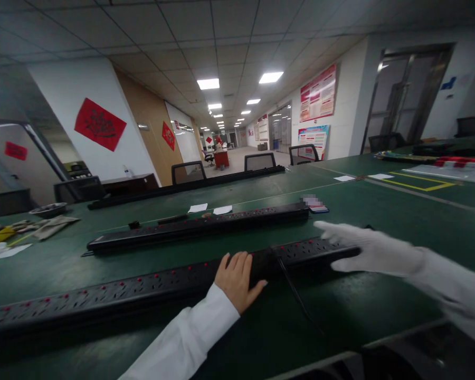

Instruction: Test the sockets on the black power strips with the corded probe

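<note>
A long black power strip (154, 282) with red buttons and slotted sockets lies across the near part of the table. My bare left hand (237, 279) is over its middle, fingers together across the top and thumb along the near side. Just right of that hand, a black cable (296, 295) comes off the strip and runs toward me. My right hand (372, 253), in a white glove and slightly blurred, is at the strip's right end. Its index finger and thumb are apart, on either side of the strip; whether they touch it I cannot tell.
The green table (348, 295) holds a second black power strip (206, 227) farther back, paper slips (222, 210), and a long black bar (190, 186) near the far edge. Gloves and cloth (49, 227) and a bowl (48, 210) sit left. Chairs (260, 161) stand beyond.
</note>
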`<move>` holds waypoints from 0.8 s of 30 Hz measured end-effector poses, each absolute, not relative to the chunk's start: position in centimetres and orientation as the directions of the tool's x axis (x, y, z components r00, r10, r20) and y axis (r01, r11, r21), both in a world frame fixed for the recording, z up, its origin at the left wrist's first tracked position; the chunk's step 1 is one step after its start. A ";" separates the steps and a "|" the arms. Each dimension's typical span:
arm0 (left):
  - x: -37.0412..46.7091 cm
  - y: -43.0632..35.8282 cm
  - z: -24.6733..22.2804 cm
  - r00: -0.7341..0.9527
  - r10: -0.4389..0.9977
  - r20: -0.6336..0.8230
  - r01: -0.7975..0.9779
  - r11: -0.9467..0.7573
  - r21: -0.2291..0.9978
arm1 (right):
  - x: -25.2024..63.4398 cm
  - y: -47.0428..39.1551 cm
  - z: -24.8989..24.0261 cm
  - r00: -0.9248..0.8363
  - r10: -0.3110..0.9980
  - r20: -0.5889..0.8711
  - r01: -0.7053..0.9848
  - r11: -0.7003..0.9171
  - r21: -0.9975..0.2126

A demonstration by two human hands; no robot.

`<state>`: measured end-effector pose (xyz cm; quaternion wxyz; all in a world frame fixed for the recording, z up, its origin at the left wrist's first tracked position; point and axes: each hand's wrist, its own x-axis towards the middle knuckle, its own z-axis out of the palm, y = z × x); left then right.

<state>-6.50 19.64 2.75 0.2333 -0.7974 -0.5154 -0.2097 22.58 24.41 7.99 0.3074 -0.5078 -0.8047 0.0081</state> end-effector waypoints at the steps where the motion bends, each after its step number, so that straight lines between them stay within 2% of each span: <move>1: -6.8 19.9 2.9 0.343 0.756 0.558 0.937 -0.315 -0.149 | 21.7 24.9 8.2 -0.449 0.795 0.407 0.751 0.583 -0.310; 3: -7.4 20.3 3.1 0.262 0.810 0.525 0.965 -0.217 -0.147 | 19.1 26.2 8.3 -0.657 0.700 0.280 0.632 0.714 -0.301; 4: -7.7 20.4 3.2 0.216 0.837 0.503 0.976 -0.168 -0.141 | 17.6 26.7 8.2 -0.689 0.672 0.270 0.610 0.739 -0.285; 5: -7.8 20.6 3.4 0.182 0.862 0.473 0.982 -0.134 -0.135 | 16.2 27.2 8.0 -0.664 0.683 0.303 0.629 0.730 -0.268; 8: -7.9 21.0 3.6 0.129 0.902 0.413 0.988 -0.080 -0.132 | 13.4 27.6 7.3 -0.728 0.592 0.345 0.589 0.798 -0.128; 16: -7.2 21.4 3.1 0.102 0.913 0.396 0.985 -0.038 -0.166 | 13.7 27.2 6.6 -0.746 0.506 0.433 0.613 0.777 0.147; 19: -5.9 21.7 3.0 0.108 0.904 0.413 0.987 -0.049 -0.152 | 14.9 27.7 6.4 -0.752 0.490 0.440 0.602 0.783 0.157; 24: -4.0 21.7 3.3 0.102 0.901 0.422 0.992 -0.058 -0.116 | 16.3 28.3 6.4 -0.714 0.541 0.445 0.627 0.777 0.062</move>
